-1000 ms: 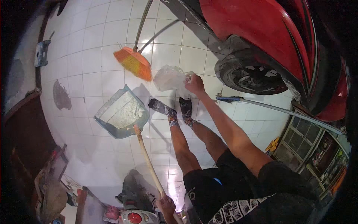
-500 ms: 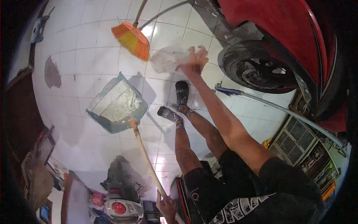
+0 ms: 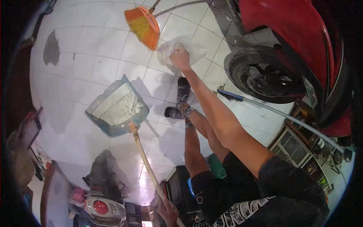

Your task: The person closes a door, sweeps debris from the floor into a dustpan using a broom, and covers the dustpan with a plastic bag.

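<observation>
My left hand [image 3: 167,212], at the lower edge, is wrapped round the long pale handle [image 3: 146,162] of a dustpan. The blue-grey dustpan [image 3: 109,130] is to the left of my feet, its inside coated with whitish grime. My right arm stretches far forward, and its hand [image 3: 180,58] is closed on a thin, see-through plastic bag [image 3: 194,51]. The bag spreads out on both sides of my fingers, over the tiles. Just left of it stands a broom [image 3: 143,28] with orange and yellow bristles, its handle leading out past the top edge.
A red motor vehicle [image 3: 272,19] with a black wheel [image 3: 261,73] takes up the right. Below the wheel, a blue-headed pole [image 3: 272,110] slants toward a glass-fronted cabinet [image 3: 289,145]. A motorbike with a red tail lamp [image 3: 100,207] is at lower left. My socked feet [image 3: 182,96] stand mid-floor.
My right hand's fingers, spread beside the bag before, are now closed on it, and the hand has moved left. The bag now spreads to both sides of it. My left hand keeps its hold.
</observation>
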The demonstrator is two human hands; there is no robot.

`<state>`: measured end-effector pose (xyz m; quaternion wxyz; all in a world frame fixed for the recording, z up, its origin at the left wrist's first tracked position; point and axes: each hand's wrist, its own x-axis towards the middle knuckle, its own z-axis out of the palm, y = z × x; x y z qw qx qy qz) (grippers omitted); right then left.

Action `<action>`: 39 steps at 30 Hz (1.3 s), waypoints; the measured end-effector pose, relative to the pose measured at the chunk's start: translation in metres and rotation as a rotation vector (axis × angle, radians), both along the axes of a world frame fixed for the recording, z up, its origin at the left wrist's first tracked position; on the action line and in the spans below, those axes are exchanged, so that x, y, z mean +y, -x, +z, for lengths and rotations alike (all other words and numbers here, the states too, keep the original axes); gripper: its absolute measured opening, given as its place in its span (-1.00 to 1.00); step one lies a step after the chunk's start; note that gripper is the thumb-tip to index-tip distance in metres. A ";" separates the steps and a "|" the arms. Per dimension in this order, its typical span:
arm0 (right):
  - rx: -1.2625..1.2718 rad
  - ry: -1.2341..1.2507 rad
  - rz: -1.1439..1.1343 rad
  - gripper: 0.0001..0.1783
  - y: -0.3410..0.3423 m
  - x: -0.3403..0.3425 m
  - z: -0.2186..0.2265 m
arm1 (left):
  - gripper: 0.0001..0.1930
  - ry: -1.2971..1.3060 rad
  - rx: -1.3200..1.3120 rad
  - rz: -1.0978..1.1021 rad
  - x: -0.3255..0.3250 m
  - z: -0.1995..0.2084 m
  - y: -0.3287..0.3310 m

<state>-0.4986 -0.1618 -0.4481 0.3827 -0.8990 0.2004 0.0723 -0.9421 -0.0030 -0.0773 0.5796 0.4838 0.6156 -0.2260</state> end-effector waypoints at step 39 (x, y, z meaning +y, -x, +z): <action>0.162 0.686 0.424 -0.05 0.083 0.054 -0.012 | -0.53 -0.101 0.116 -0.328 -0.033 0.005 0.121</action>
